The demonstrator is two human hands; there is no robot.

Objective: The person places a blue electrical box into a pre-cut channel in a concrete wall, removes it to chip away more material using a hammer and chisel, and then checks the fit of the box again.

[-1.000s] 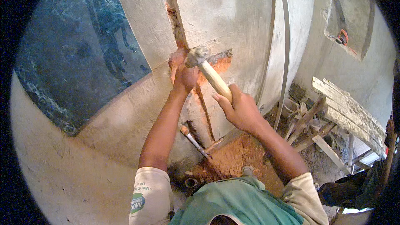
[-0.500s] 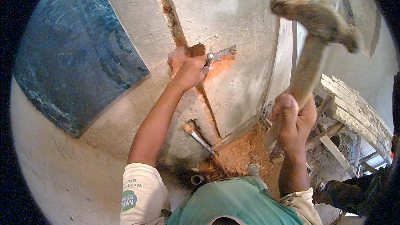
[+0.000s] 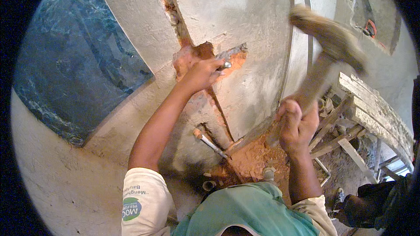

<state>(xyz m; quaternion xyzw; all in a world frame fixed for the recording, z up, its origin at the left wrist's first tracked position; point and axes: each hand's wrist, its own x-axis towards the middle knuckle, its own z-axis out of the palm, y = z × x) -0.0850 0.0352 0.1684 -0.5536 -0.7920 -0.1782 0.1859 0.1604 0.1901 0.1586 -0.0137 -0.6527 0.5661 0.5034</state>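
My left hand (image 3: pixel 202 74) is wrapped round a metal chisel (image 3: pixel 226 65), whose round end sticks out to the right of my fingers. Its tip is hidden behind the hand, at a rough hollow (image 3: pixel 236 59) broken into the plastered wall and showing orange brick. A narrow groove (image 3: pixel 177 19) runs up the wall from the hollow, and another goes down below it. In my right hand (image 3: pixel 298 126) is the wooden handle of a hammer (image 3: pixel 328 32). The hammer head is raised, blurred by motion, to the right of the chisel and apart from it.
A dark blue panel (image 3: pixel 83 61) covers the wall at the left. Orange rubble (image 3: pixel 249 159) lies on the floor, near a pale pipe (image 3: pixel 211 144) with an orange end. At the right stand a rough wooden trestle (image 3: pixel 376 113) and another person's dark-clothed leg (image 3: pixel 367 203).
My right hand has come a little left and down, and the hammer head has tilted and dropped slightly. The chisel's visible end has shifted a little to the right and down.
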